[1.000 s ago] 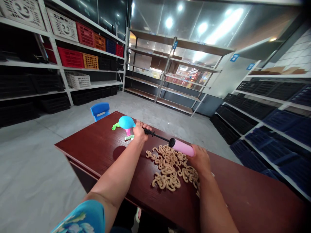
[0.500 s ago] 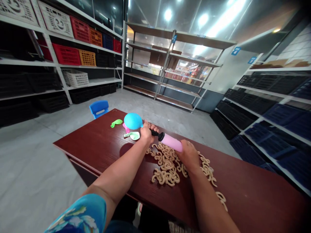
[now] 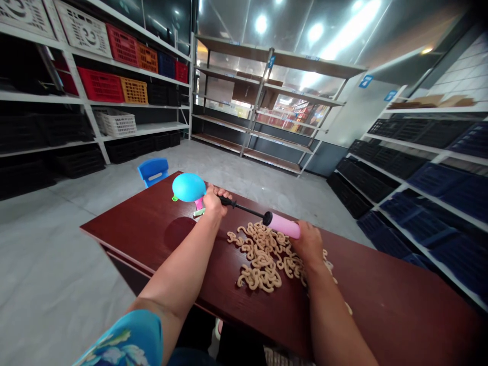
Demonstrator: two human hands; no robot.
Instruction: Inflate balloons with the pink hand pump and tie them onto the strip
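A hand balloon pump with a pink barrel is stretched between my two hands above the table, its thin black rod drawn well out. My left hand is closed round the black end of the pump and the neck of a blue balloon. That balloon is partly inflated and sticks out to the left; its join with the pump is hidden by my fingers. My right hand grips the far end of the pink barrel. Below lie several curled beige pieces in a loose heap.
The dark red-brown table carries flat balloons, a pink one and a pale green one, partly hidden. A blue chair stands behind the table's left end. Shelves with crates line the left wall.
My hands have moved apart, pulling the black rod out of the pink barrel. The blue balloon has gone left with my left hand and looks larger; the barrel has shifted right.
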